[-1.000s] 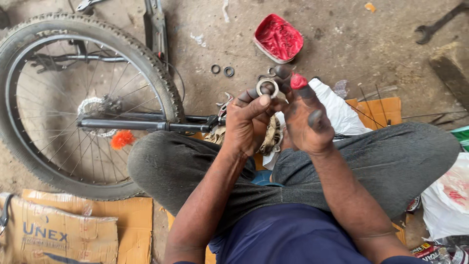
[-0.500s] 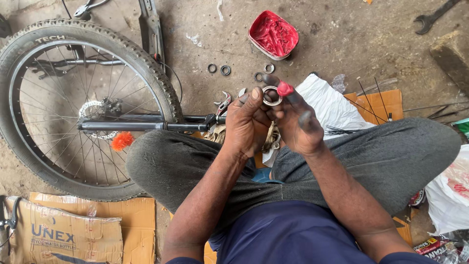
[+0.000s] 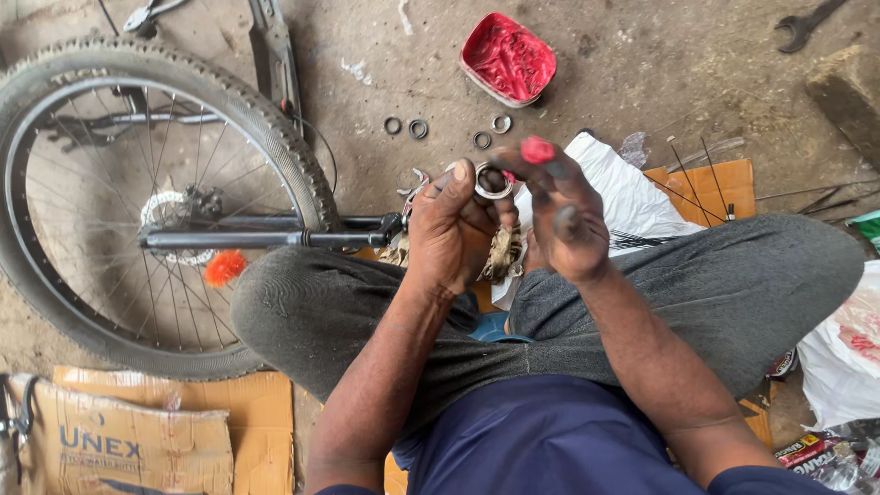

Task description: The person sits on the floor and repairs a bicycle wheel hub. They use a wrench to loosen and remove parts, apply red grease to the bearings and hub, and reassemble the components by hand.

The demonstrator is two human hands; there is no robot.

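My left hand (image 3: 454,234) fingers pinch a metal bearing ring (image 3: 492,181); my right hand (image 3: 564,220), at its 3 o'clock, has fingers spread, one red-greased fingertip (image 3: 537,149).

and there's the person: bare forearms, grease-smeared left hand (image 3: 454,234) and right hand (image 3: 564,225) with a dab of red grease on one right fingertip (image 3: 537,149), baggy grey trousers (image 3: 733,284) with dusty smudges, and a dark blue short-sleeved shirt (image 3: 550,440).

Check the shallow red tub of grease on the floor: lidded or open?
Open: the shallow red tub shows bare red grease, no lid on it.
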